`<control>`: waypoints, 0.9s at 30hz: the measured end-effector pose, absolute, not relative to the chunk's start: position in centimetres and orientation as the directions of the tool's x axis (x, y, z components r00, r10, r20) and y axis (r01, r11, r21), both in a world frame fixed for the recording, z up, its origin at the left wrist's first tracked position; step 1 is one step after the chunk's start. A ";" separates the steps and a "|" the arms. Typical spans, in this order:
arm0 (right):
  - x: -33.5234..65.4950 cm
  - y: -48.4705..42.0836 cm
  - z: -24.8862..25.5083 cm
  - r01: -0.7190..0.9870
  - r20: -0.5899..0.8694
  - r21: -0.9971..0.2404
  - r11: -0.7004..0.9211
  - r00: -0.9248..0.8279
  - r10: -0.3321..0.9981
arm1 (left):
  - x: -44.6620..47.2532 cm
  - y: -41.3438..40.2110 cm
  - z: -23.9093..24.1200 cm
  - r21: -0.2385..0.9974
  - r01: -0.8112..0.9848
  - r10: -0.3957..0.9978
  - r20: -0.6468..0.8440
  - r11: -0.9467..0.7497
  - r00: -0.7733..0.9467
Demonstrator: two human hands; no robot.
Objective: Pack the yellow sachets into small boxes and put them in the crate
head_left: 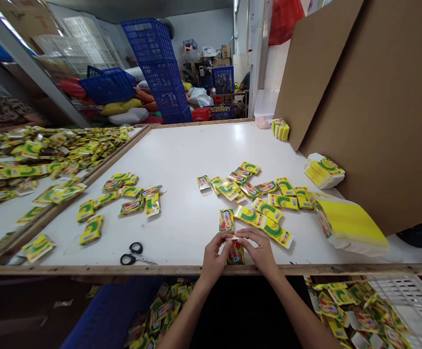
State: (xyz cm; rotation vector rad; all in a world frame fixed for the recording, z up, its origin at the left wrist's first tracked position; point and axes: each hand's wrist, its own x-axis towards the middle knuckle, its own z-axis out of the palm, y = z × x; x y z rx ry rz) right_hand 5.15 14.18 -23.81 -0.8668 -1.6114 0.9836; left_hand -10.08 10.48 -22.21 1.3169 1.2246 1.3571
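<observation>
At the table's front edge my left hand [218, 254] and my right hand [257, 251] pinch the white end flap of a small printed carton [236, 255] from both sides. Both hands are closed, with thumbs and fingertips meeting at the flap. The carton's red, green and yellow face shows below the fingers; what is inside it cannot be seen. Just beyond my fingertips lies another carton [226, 219], face up. Several yellow-green cartons [267, 210] spread out to the right of it, and a single carton with an open white flap [204, 183] lies farther back.
Black-handled scissors [136, 254] lie at the front left, near several cartons [131, 207]. Stacks of flat cartons [352, 223] stand along the right by cardboard sheets [378, 111]. A wooden rim [87, 269] edges the white table. Below are filled crates, including a white crate [414, 300].
</observation>
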 end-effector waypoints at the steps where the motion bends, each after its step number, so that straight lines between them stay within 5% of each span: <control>1: 5.2 14.0 -23.7 0.064 0.391 -0.907 0.415 -0.233 0.890 | -10.0 10.4 -22.1 0.987 0.068 0.986 0.148 -0.143 -0.077; 16: 5.4 14.8 -22.4 0.239 0.323 -0.896 0.375 -0.230 0.918 | -9.5 11.6 -21.7 0.995 0.071 0.979 0.077 -0.065 -0.187; 27: 5.2 13.4 -24.5 0.120 0.409 -0.890 0.440 -0.218 0.886 | -9.8 10.7 -22.3 0.999 -0.001 0.996 0.038 -0.038 -0.080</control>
